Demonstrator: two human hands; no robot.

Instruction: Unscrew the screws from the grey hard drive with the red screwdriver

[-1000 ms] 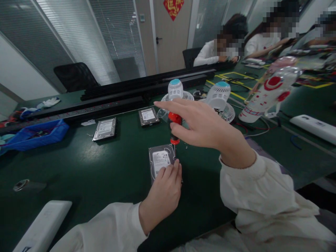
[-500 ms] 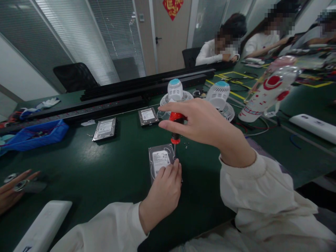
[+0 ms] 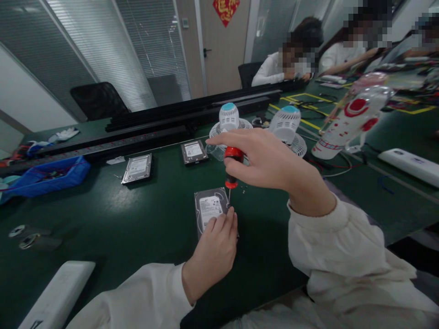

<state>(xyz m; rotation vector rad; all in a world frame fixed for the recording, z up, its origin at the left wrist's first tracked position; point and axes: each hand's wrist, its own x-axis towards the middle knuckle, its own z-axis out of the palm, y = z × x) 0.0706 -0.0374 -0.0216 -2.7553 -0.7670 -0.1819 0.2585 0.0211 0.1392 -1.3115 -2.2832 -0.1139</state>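
Note:
A hard drive point(image 3: 210, 208) with a white label lies on the green table in front of me. My left hand point(image 3: 216, 244) covers its near right part, fingers together and gripping its side edge. Above that edge, my right hand point(image 3: 264, 157) grips a red and black screwdriver point(image 3: 233, 169) by the handle, thumb and fingers around it. The screwdriver stands almost upright, its tip down at the drive's right edge by my left fingertips. What the tip touches is too small to make out. Several small screws point(image 3: 243, 188) lie right of the shaft.
Two more hard drives, one at the left point(image 3: 137, 168) and one behind point(image 3: 194, 151), lie farther back. Two white fans point(image 3: 229, 119) stand beyond my right hand, with a decorated bottle point(image 3: 338, 125) to their right. A blue tray point(image 3: 65, 178) and two metal cylinders point(image 3: 43, 242) are at left.
My right thumb has moved in against the screwdriver handle, which tilts slightly differently. Another person's hand at the far left, by the metal cylinders, has left the view. My left hand stays put.

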